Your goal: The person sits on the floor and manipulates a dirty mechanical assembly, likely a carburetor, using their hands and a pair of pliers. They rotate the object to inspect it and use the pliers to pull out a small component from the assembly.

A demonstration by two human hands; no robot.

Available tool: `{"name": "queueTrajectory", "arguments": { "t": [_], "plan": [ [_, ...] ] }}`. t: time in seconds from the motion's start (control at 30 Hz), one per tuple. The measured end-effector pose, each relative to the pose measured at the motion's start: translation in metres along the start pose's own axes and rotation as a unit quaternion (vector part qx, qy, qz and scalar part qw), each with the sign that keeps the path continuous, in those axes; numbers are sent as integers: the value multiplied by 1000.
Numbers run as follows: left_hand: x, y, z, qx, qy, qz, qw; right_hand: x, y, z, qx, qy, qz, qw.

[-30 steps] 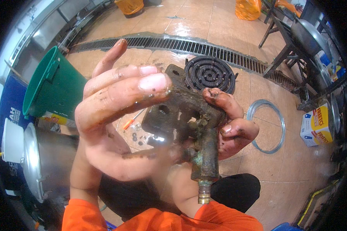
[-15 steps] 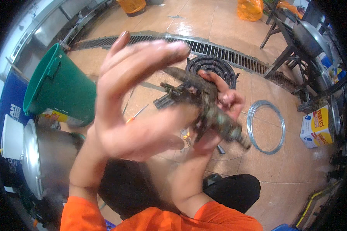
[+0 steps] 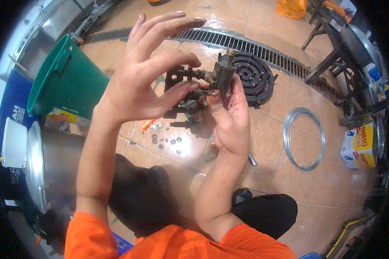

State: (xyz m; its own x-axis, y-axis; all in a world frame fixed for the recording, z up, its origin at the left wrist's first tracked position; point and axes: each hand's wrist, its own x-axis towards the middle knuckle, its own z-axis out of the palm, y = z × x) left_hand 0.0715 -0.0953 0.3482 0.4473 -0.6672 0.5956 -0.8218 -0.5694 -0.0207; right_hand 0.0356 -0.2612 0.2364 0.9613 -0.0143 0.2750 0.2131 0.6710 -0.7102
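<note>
Both hands [image 3: 229, 116] raised, gripping valve [image 3: 212, 80].

The valve assembly [image 3: 212, 80] sits in the grip, between the left hand [image 3: 138, 82] on its left and the right hand [image 3: 231, 116] below and to its right. Behind the grip, the burner ring [image 3: 253, 77] lies on the floor [image 3: 268, 142], with the drain grate [image 3: 263, 52] behind it. Left of the grip stands the bucket [image 3: 60, 82]; the pot [image 3: 47, 162] lies before it. Below the grip, small washers [image 3: 166, 140] lie on the floor. Right of the grip lies the wire coil [image 3: 304, 138], and the carton [image 3: 358, 144] beyond it.
</note>
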Motion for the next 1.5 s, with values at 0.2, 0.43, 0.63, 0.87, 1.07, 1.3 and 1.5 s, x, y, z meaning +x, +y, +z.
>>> {"name": "queueTrajectory", "arguments": {
  "t": [0.2, 0.43, 0.63, 0.87, 1.07, 1.3, 1.5],
  "plan": [
    [-5, -17, 12, -7, 22, -22, 999, 2, 4, 0, -28, 0, 24, 999],
    [-10, -24, 24, -235, -19, -61, 970, 5, 7, -3, 0, 12, 18, 1000],
    [-12, -34, 33, -14, 41, 1, 999, 6, 11, -3, -11, 4, 6, 1000],
    [-11, -26, 25, -100, -29, -45, 994, 7, 14, -5, 23, 12, 19, 999],
    [-10, -26, 28, -112, 5, -60, 992, 8, 19, -8, 7, 13, 11, 1000],
    [-13, -39, 31, -17, -11, 34, 999, 8, 21, -8, 39, -9, 20, 999],
    [-10, -24, 27, -96, 0, -18, 995, 7, 19, -10, 44, 2, 17, 999]
  ]
}}
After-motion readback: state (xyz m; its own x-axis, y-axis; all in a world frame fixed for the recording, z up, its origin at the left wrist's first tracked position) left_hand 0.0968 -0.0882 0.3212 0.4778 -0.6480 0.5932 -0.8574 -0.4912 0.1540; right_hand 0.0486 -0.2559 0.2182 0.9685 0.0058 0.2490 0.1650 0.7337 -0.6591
